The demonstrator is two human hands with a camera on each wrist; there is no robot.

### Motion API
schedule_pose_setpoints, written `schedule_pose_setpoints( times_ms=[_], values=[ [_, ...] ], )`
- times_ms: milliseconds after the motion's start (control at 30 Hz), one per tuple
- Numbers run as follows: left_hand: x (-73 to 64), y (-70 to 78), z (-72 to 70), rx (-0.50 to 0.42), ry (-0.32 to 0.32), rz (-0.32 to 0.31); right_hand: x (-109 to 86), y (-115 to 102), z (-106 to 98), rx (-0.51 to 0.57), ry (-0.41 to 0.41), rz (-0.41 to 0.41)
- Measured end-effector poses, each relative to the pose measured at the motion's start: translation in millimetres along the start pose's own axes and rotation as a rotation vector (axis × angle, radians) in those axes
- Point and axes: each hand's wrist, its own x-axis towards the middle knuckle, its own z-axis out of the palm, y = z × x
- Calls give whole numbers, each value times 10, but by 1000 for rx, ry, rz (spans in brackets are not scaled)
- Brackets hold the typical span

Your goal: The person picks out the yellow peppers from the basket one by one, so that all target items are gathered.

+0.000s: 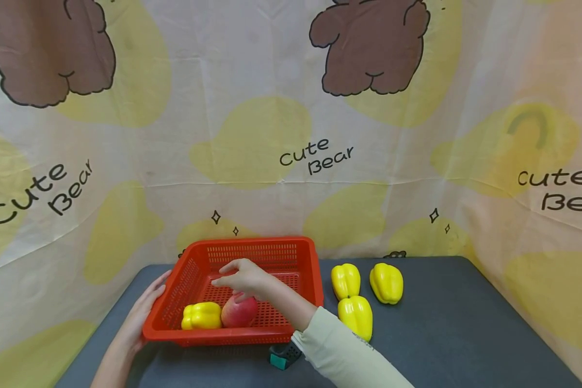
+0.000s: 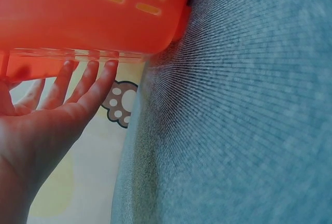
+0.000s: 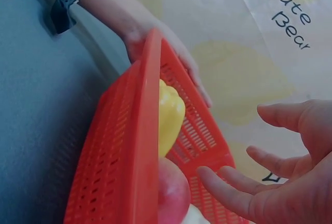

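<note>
A red plastic basket stands at the back left of the table. My left hand rests against its left side, and in the left wrist view those fingers lie fairly straight along the outer wall. Over the basket hovers my right hand, fingers loosely spread, holding nothing. Below it are a yellow bell pepper and a pinkish-red round fruit, side by side near the front wall. The right wrist view also shows part of a white thing beside the fruit.
Right of the basket lie three more yellow bell peppers, one at the back, one in front and one farther right. A dark strap shows below the basket's front. A printed curtain hangs behind the dark table.
</note>
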Motion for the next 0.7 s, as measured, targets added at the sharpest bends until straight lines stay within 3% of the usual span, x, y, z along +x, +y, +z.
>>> schedule_pose_setpoints(
  times_ms=[700],
  values=[
    [4,-2,-4,2,-7,11,158,-49,292,44,21,112]
  ],
)
